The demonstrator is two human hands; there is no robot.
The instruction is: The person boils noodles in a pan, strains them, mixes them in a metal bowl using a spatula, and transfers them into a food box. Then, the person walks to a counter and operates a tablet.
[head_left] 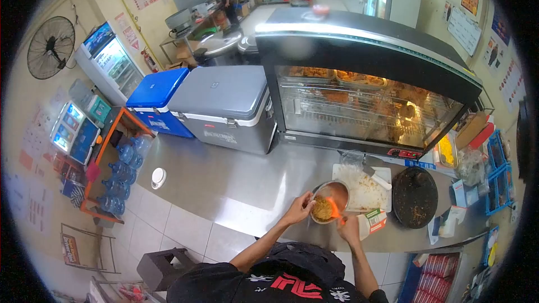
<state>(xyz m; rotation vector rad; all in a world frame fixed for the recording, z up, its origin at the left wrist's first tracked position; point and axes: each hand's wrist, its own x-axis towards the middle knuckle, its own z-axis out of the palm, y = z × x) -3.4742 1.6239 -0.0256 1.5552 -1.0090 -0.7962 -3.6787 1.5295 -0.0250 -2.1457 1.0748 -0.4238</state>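
Observation:
A round metal bowl [341, 191] sits at the front of the steel counter, with yellow-brown crumbly food [321, 210] in it. My left hand [298, 210] is closed on the bowl's left rim. In my closed right hand [348, 228] is an orange spatula [335, 208], its blade reaching into the bowl over the food. Next to my right hand lies a white, green and orange carton [373, 222]. Behind the bowl is a white cutting board [359, 182] with brown crumbs, and a white-handled knife [379, 178] rests on it.
A round black board [415, 197] with crumbs stands right of the cutting board. A glass food warmer [365, 106] rises behind. Grey [222, 98] and blue [159, 101] coolers stand further left. A white lid-like disc [159, 178] lies near the counter's left front edge.

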